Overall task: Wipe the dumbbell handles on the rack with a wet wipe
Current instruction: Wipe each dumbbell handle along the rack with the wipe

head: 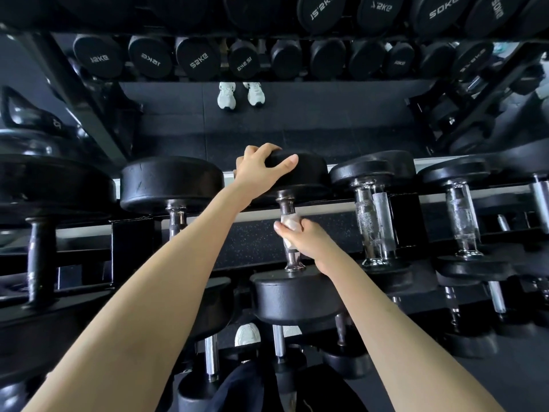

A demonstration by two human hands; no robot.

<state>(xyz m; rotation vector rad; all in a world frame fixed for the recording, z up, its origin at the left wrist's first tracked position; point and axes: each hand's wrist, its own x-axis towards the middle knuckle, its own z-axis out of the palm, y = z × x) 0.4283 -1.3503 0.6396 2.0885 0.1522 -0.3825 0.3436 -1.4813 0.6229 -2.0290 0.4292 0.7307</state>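
The left hand [261, 169] is curled over the far head [309, 173] of a black rubber dumbbell [294, 295], fingers and thumb clamped on its rim, seemingly to stop the weight rolling in its cradle. The right hand [307, 237] is closed round the chrome handle [292, 258] with a white wet wipe [289, 222] bunched between fingers and bar, so the cloth wraps the bar all round. The hand sits nearer the far collar than the near end. The dumbbell lies front to back on the top tier of the rack [326, 207], between a left neighbour [172, 185] and a right neighbour [367, 224] with a knurled chrome handle. Judging by the grip, wiping here is under way, with the near stretch of bar bare
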